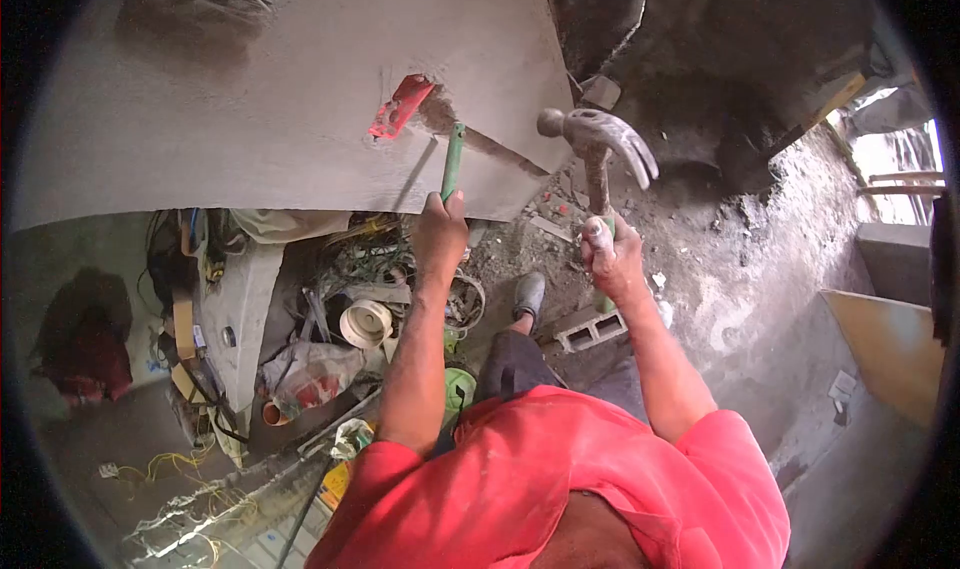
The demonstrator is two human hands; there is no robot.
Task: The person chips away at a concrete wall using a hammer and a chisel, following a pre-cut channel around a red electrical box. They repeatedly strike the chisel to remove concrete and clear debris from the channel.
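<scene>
My left hand (441,231) is closed around the lower end of a green rod-like tool (453,161), whose upper end points at the grey plastered wall (300,119). A red box (402,106) is set in that wall, with a rough groove (490,149) running from it down to the right. My right hand (612,254) grips the handle of a claw hammer (598,139), held upright with its head up. The hammer is apart from the green tool, to its right.
Below the wall lie a white bucket (366,324), a plastic sack (310,374) and tangled cables. Near my feet is a hollow concrete block (590,330). Rubble (690,229) covers the ground on the right, and a wooden board (885,349) leans at the far right.
</scene>
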